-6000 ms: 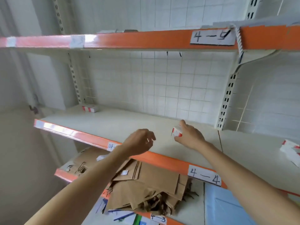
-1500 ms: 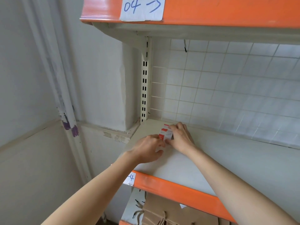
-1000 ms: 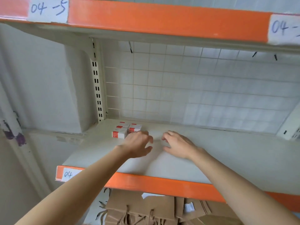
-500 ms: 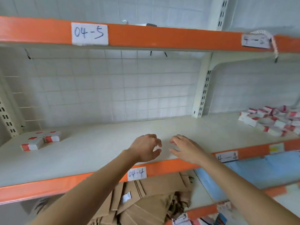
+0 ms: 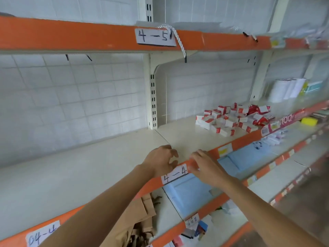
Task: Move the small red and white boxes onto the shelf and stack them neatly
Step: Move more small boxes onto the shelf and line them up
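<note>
- At the front edge of the shelf (image 5: 99,168), above the 4-4 label (image 5: 175,173), the left hand (image 5: 160,162) and right hand (image 5: 204,166) hover with loosely curled fingers, holding nothing.
- A second ago both hands were setting boxes at the shelf's far left corner; that spot is now out of view.
- A loose heap of small red and white boxes (image 5: 233,118) lies toward the shelf's right end, well apart from both hands.
- Likely next: fetching more from the heap.
</note>
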Motion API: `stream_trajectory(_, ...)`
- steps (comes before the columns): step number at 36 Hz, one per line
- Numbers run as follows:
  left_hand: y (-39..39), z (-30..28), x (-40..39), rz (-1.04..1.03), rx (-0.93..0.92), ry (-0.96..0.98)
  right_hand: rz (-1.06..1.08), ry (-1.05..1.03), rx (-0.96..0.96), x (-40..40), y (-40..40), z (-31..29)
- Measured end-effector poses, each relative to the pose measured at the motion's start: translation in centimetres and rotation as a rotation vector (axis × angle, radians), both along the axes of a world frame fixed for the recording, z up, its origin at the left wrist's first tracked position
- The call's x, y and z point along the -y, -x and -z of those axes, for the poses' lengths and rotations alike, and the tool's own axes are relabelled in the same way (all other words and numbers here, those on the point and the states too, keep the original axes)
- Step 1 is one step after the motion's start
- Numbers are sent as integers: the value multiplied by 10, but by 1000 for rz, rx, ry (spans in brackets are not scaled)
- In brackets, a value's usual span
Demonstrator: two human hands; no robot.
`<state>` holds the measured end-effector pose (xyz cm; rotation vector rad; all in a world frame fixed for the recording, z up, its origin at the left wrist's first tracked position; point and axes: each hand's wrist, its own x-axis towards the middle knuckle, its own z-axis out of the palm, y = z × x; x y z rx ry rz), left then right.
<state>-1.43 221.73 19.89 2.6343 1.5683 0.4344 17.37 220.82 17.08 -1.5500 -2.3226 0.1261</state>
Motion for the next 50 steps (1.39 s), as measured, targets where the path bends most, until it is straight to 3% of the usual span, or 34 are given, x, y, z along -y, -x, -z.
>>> stream_trajectory(9,-77,-5,-87,83,-10,4,154,-14,105,-77,-74,-32)
stream_trajectory(15,-111,-1,-125,138,-109,-29,193,14,77,-114,-108,-18)
stream_trajectory(25,-153,3,-157,1,-90,-7,140,73,117,-188,-184,-23)
stream_trajectory(28,-167,8,-157,-53,-101,25,86,151,159,-203,-199,-14)
stream_trajectory(38,-201,28,-138,-270,-52,33,-145,166,27,-215,-207,-11)
stream_trajectory(42,-192,31,-114,-406,-17,-11,-300,113,-107,-210,-183,-6)
stream_trajectory(50,-130,27,-42,-699,23,-74,-577,89,-190,-176,-95,1)
